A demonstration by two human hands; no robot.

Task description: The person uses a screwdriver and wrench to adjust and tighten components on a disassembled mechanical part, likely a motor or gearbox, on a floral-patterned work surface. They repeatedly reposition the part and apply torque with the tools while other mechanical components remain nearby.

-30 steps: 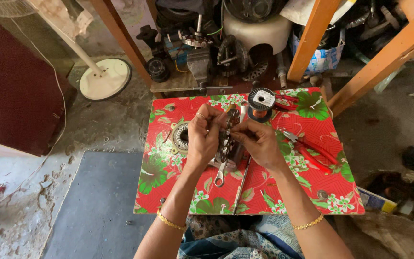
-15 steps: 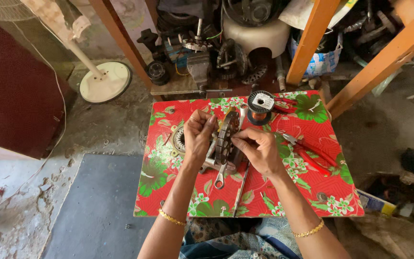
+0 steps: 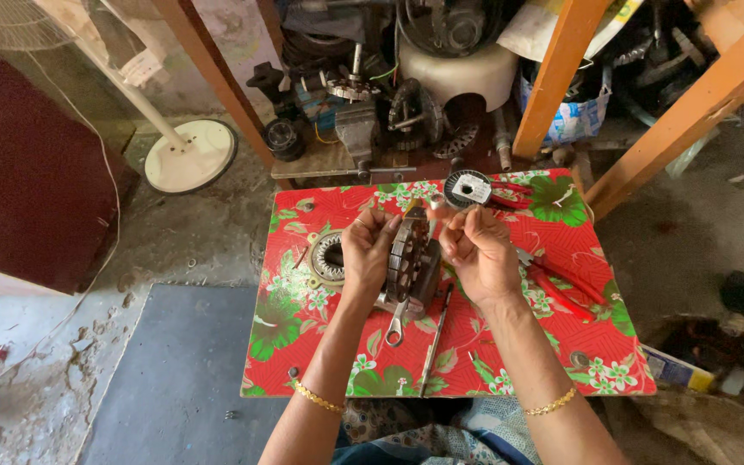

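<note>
My left hand (image 3: 370, 258) grips the motor core (image 3: 412, 258) upright above the flowered surface (image 3: 320, 362); my right hand's (image 3: 480, 250) fingers pinch its thin wire. Heavy, stiff metal; hold the rim.

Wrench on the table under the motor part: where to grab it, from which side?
Probably the wrench by its open-jaw end, from the near table edge. Its upper shank runs under the motor stator, which the left hand and right hand hold, so only the lower end lies exposed.
</note>
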